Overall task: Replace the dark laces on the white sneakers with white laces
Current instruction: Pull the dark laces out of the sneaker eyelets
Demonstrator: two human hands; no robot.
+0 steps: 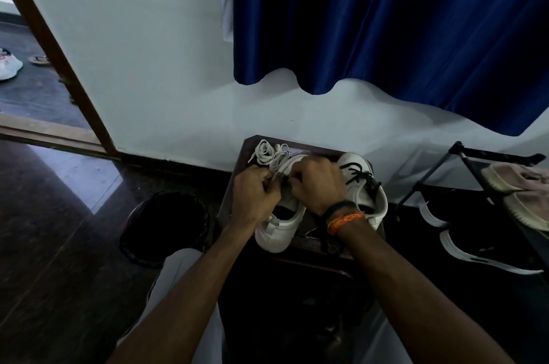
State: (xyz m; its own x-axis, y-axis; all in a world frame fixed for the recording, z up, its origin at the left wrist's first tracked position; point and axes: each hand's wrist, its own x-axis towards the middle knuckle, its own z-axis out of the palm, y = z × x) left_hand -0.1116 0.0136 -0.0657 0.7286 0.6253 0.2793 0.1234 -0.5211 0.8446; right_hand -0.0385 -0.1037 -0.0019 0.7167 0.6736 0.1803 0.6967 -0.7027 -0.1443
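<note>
Your left hand point(252, 194) and right hand point(316, 182) both pinch at the near sneaker point(282, 224); white laces point(271, 154) lie just beyond them on the worktop point(237, 185).

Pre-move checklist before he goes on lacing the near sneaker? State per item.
1. Both hands on the near sneaker: ok, left hand and right hand work over its middle.
2. What the fingers pinch: cannot tell, hidden.
3. White laces within reach: ok, piled on the stool behind the hands.
4. Second sneaker relaced: not ok, dark lace still in it.
5. Near sneaker steady on stool: ok.
</note>
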